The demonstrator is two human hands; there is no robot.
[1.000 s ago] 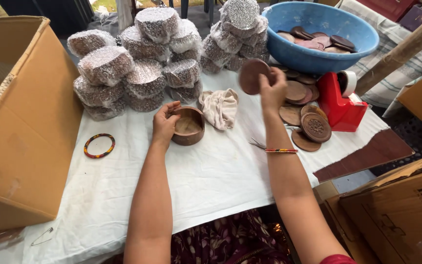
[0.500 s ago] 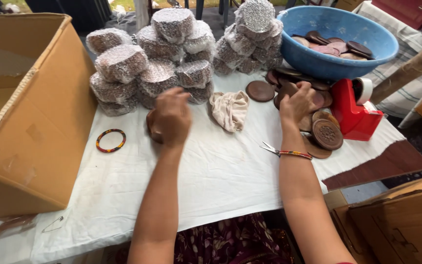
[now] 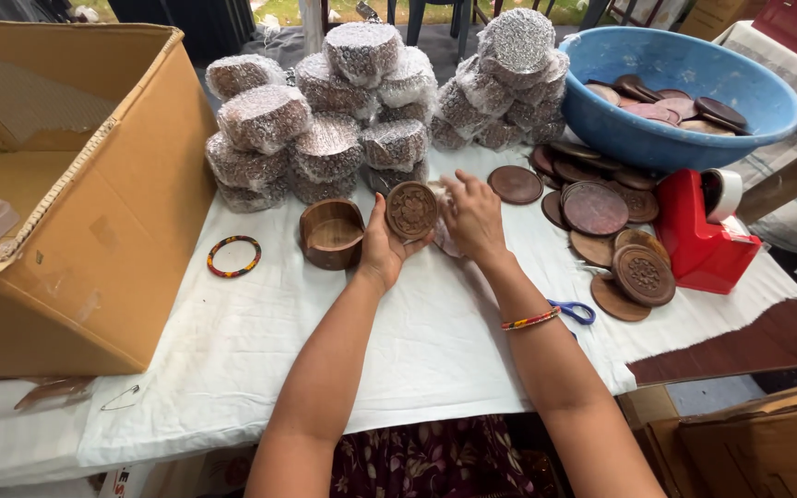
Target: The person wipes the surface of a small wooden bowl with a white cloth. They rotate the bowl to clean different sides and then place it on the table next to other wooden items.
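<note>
Left hand (image 3: 382, 247) upright, gripping carved wooden disc (image 3: 411, 209); right hand (image 3: 472, 217) curled, pinching cloth (image 3: 445, 242).

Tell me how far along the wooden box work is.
Done: many wrapped bundles stacked at the table's back. In hand: left hand holds a carved lid; right hand is on the cloth; open wooden box alongside. Left: loose lids and the blue basin.

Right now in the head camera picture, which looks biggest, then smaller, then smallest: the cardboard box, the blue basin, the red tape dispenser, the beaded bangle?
1. cardboard box
2. blue basin
3. red tape dispenser
4. beaded bangle
The box sits nearer the camera, but its lead looks safe.
</note>
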